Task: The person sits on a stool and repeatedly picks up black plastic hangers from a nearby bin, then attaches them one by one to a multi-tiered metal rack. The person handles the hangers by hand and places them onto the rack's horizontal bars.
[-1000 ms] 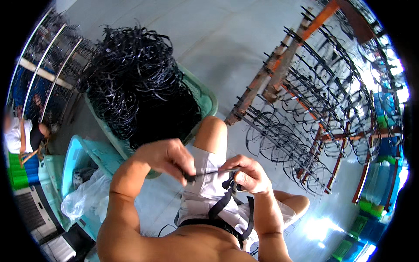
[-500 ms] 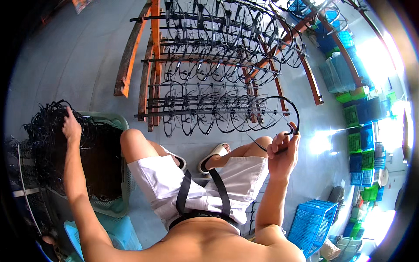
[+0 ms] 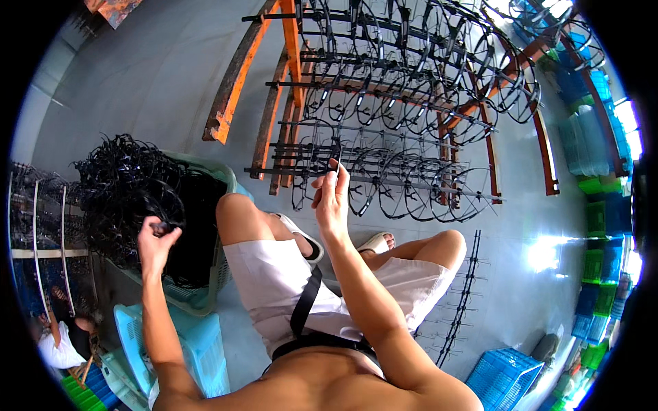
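At the left, my left hand (image 3: 156,248) is at the near edge of a big tangled heap of thin glossy black bands (image 3: 123,185). Its thumb and fingers close on a black band (image 3: 164,225), part of which merges with the heap. The heap bulges over a pale green basket (image 3: 223,274). My right hand (image 3: 332,202) reaches up to the front row of the rack, fingers pinched on a thin black curved band (image 3: 336,147) beside a rod. Similar bands (image 3: 411,185) hang in rows from the dark rods (image 3: 384,179); where the pinched band ends is hard to make out.
An orange rack frame (image 3: 233,89) holds the rods ahead. A spiked rod (image 3: 459,301) lies on the floor to the right, near a blue crate (image 3: 504,373). Light blue baskets (image 3: 199,342) stand at lower left, with another person (image 3: 65,342) beyond. Crates (image 3: 603,253) line the right side.
My right hand has moved left and forward to the front row with its band. My left hand has come back toward me and now pinches a band. The view has turned left.
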`<state>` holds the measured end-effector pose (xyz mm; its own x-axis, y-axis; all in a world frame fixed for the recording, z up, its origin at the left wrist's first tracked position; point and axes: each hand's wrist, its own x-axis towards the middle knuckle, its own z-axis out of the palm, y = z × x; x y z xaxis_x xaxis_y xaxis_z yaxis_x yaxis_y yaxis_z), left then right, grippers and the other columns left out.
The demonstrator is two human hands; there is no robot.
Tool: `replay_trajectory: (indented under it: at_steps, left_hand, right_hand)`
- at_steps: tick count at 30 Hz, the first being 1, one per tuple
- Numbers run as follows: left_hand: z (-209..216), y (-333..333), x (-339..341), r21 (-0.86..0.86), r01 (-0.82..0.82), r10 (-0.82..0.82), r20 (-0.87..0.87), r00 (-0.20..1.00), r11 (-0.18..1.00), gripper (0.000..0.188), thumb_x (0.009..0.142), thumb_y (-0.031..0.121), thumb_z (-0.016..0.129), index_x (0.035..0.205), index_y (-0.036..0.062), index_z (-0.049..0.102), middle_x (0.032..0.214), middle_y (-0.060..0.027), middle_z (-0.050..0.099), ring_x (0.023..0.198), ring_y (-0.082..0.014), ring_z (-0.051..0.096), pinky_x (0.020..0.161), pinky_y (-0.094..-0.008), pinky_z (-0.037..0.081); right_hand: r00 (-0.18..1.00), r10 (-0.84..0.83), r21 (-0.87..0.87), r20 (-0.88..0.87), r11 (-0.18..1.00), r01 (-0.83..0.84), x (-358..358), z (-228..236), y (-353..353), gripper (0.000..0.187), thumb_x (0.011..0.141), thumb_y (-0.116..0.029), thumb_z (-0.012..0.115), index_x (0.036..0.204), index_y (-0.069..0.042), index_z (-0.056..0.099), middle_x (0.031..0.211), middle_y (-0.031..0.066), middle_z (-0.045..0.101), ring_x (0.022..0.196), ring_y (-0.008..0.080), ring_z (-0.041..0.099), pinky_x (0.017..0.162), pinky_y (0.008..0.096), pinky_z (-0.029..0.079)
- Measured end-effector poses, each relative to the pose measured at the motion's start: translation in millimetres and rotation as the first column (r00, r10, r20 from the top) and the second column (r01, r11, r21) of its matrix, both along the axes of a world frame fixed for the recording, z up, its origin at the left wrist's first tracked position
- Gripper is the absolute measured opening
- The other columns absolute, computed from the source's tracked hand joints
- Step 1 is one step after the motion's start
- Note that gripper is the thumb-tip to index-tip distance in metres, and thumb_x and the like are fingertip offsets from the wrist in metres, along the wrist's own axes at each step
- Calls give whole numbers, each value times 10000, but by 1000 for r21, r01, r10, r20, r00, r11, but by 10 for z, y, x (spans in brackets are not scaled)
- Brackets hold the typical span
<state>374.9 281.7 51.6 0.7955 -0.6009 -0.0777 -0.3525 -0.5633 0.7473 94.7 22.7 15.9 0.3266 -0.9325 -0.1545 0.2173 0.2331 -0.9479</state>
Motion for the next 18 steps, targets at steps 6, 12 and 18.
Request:
replay_trajectory:
  at_steps: [6, 12, 18]
  left_hand:
    - [-175, -45, -769, -193, -162, -95, -876, 474, 968, 397, 747, -1, 706, 1045, 101, 464, 1018, -167, 627, 867, -272, 651, 694, -399, 561]
    - [-269, -68, -686, -373, -74, -352, -914, 200, 925, 328, 795, 94, 698, 1034, 86, 474, 1015, -223, 647, 878, -355, 648, 826, -502, 520]
    - [-293, -284, -799, -569, -18, -567, -814, -124, 822, 363, 776, 80, 704, 1032, 83, 447, 952, -253, 659, 911, -399, 646, 918, -552, 465]
  right_hand:
    - [978, 2, 199, 209, 979, -45, 136, -201, -164, 392, 1030, -361, 359, 1321, -100, 384, 737, -8, 501, 572, 60, 401, 492, 211, 350]
    - [966, 29, 168, 259, 983, -74, 131, -219, -150, 376, 1032, -348, 364, 1308, -95, 399, 710, -14, 480, 592, 69, 385, 496, 218, 325]
    - [973, -32, 242, 228, 970, -25, 190, -208, -195, 368, 1034, -338, 362, 1319, -107, 399, 707, -13, 472, 591, 71, 381, 509, 220, 319]
